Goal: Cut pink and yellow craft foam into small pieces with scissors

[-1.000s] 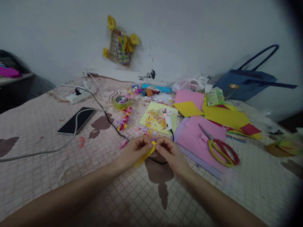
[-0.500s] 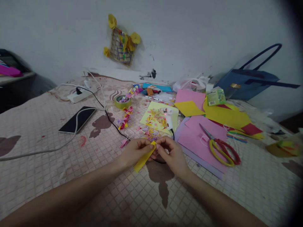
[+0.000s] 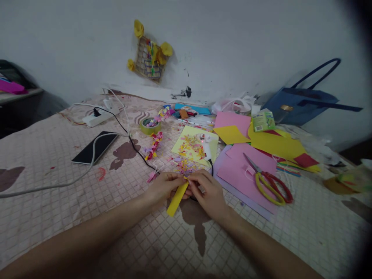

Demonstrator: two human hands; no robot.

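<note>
A yellow paper strip [image 3: 177, 199] hangs down toward me from between my two hands, its upper end pinched at the fingertips. My left hand [image 3: 162, 188] is closed on that upper end from the left. From the right, my right hand [image 3: 208, 190] pinches the same end, thumb and finger close together. Just beyond the fingers lie small paper scraps [image 3: 186, 166]. A white glue gun [image 3: 206, 146] rests on a pale yellow sheet [image 3: 186, 133] strewn with more scraps. Exactly how the strip's end is bent is hidden by the fingers.
Scissors [image 3: 266, 182] with red and yellow handles lie on pink paper [image 3: 232, 170] at the right. Left are a black phone [image 3: 94, 148], a power strip [image 3: 99, 117] and cables. A tape roll [image 3: 150, 126] and a blue bag [image 3: 302, 104] stand farther back.
The strip has swung a little to hang more steeply, its upper end now bent at the fingertips. Both hands stay together, and the right fingers have curled in closer.
</note>
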